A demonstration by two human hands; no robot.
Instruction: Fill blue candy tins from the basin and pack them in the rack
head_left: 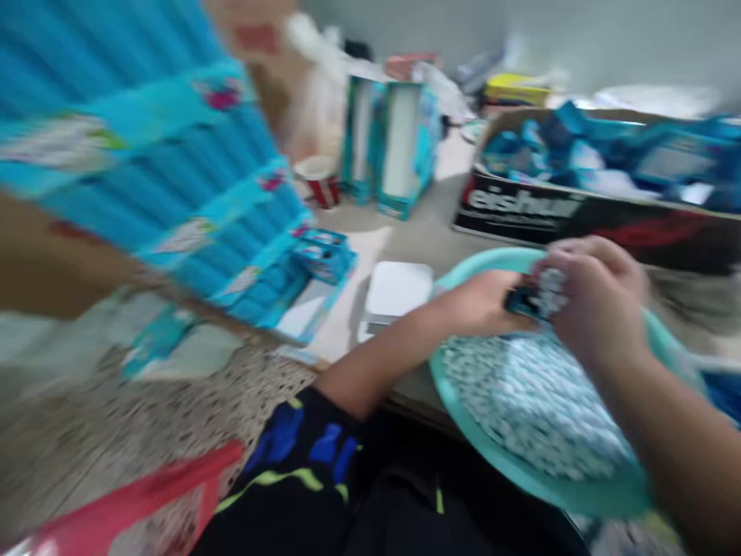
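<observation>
A round turquoise basin (pixel 453 398) holds a heap of small white pieces (pixel 549 401), like candies or gum pellets. Over its far side, my left hand (pixel 486 303) grips a small dark blue packet (pixel 521 303), whose mouth faces right. My right hand (pixel 596 289) is closed around a cluster of white pieces (pixel 549 292) and holds them against the packet's opening. Motion blur hides the exact finger contact. A small white scale (pixel 399 289) lies on the table, left of the basin.
Stacked blue display boxes (pixel 191 177) full of packets lean at the left. A black carton (pixel 521 208) with blue packets stands behind the basin. Two upright blue boxes (pixel 402 147) and a red-striped paper cup (pixel 322 183) are at the back. Something red (pixel 144 494) is at lower left.
</observation>
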